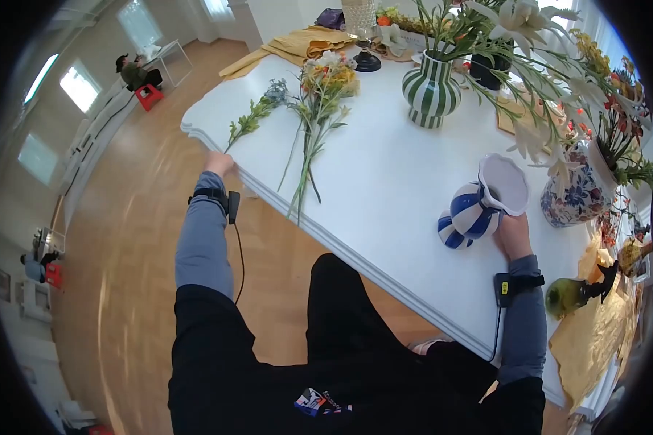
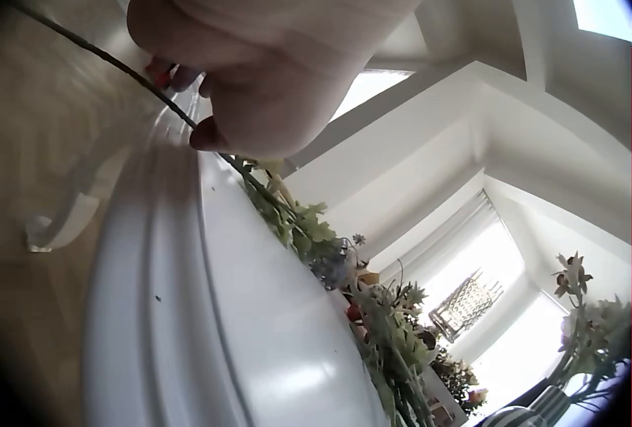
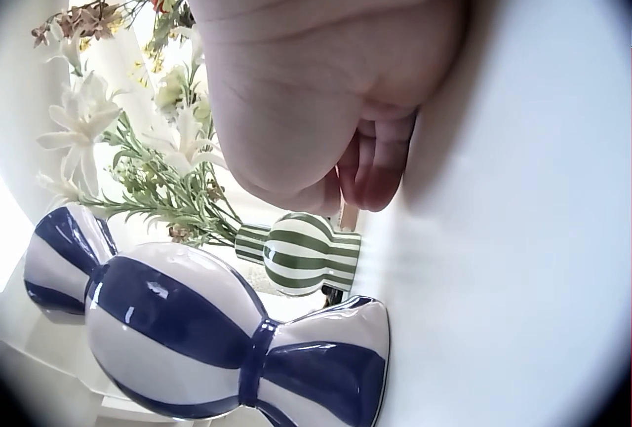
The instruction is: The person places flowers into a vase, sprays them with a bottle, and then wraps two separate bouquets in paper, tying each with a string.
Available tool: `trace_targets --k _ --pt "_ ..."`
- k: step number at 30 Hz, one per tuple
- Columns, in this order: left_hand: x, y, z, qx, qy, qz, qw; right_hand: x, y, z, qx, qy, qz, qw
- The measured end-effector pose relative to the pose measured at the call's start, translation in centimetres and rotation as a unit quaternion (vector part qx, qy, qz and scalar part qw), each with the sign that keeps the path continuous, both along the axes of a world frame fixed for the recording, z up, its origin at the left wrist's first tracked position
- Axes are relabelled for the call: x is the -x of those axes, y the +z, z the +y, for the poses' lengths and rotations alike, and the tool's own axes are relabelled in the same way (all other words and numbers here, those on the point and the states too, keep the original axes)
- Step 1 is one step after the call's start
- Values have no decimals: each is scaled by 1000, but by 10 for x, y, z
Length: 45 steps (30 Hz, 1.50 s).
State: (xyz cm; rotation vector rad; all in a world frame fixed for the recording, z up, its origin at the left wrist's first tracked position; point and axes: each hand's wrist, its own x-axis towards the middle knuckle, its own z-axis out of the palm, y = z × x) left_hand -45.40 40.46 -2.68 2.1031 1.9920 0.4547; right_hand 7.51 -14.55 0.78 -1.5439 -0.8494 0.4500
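Note:
At the table's left edge my left hand [image 1: 220,164] pinches the thin stem of a leafy flower spray [image 1: 248,122]. Its leaves and small bluish blooms lie over the white tabletop. In the left wrist view, the bare stem [image 2: 94,49] runs past the thumb tip and out beyond the edge. My right hand [image 1: 514,235] rests on the table beside a blue-and-white striped vase [image 1: 469,210] with a ruffled mouth. From the right wrist, the vase [image 3: 178,328] shows upright, apart from the loosely curled fingers [image 3: 380,175]; nothing is in that hand.
Mixed cut flowers [image 1: 319,109] lie mid-table. Behind them stand a green-striped vase [image 1: 432,90] with white lilies and a dark candle holder [image 1: 367,59]. To the right are a floral-patterned vase [image 1: 577,192], a green spray bottle [image 1: 567,297] and gold paper [image 1: 595,355].

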Motion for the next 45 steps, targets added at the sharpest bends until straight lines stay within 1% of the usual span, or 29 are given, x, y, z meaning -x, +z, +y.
trace_targets --k 1,3,7,8,9,10,12,13,14,15,16,18,19,22,24,25,26,27,28,29,31,32,33,34,35,36,38,41,45 --pt "0 6 -11 2 -1 1 1000 4 5 1 2 -1 1 1000" --pt "0 24 -42 4 -28 -53 998 16 20 0 22 -8 -8 1000" --pt "-9 9 -23 -30 -48 -87 995 3 10 -1 44 -20 -58 997" --pt "-26 18 -36 40 -53 -211 975 3 10 -1 40 -13 -50 998" --pt "-43 26 -50 109 -57 -330 936 2 9 -1 34 -5 -41 999" --pt "-58 30 -60 108 -60 -330 936 2 8 -1 32 -8 -41 999" --pt "-89 37 -77 130 -117 -389 905 4 7 -2 31 -10 -12 999" --pt "-105 42 -84 130 -122 -389 904 5 8 -2 29 -16 -13 999" --pt "-119 47 -90 111 -146 -282 942 7 10 -2 31 -7 12 999" --pt "-134 55 -99 90 -166 -171 967 6 10 -3 32 1 38 999" --pt "-148 62 -109 87 -172 -171 966 1 5 -3 28 -4 37 999" --pt "-171 80 -140 117 -206 -23 971 -10 -10 -2 16 28 65 997" --pt "-180 80 -148 113 -214 -21 970 -13 -13 -1 15 29 67 997" --pt "-202 73 -173 124 -254 -44 958 -12 -12 -1 23 17 83 996" --pt "-214 76 -205 164 -240 -197 936 -5 1 -6 39 20 60 997" --pt "-217 70 -210 155 -241 -203 936 -12 -8 -5 37 28 35 998" --pt "-219 76 -223 185 -242 -204 930 -7 -3 -7 41 14 32 999" --pt "-220 72 -235 225 -215 -267 912 -5 0 -9 53 15 17 998" --pt "-221 69 -244 230 -206 -265 913 -2 6 -13 68 19 -6 997" --pt "-222 68 -258 262 -194 -332 885 -6 -1 -13 61 24 -4 998" --pt "-220 46 -258 279 -204 -433 833 -2 1 -21 78 50 25 995" --pt "-217 44 -261 283 -209 -439 827 -4 -6 -23 76 66 28 995" --pt "-216 48 -266 273 -205 -430 836 4 3 -33 88 66 42 993" --pt "-214 40 -257 276 -223 -440 825 9 10 -42 118 63 -20 991" --pt "-216 48 -270 275 -203 -457 821 14 9 -51 128 71 -48 988" --pt "-216 46 -268 294 -199 -483 800 15 9 -61 136 83 -80 984" --pt "-215 47 -275 275 -189 -481 811 21 12 -83 157 88 -74 981" --pt "-213 38 -266 284 -188 -502 795 31 25 -109 199 117 -76 970" --pt "-211 38 -264 275 -197 -497 799 25 30 -128 261 158 -82 949"
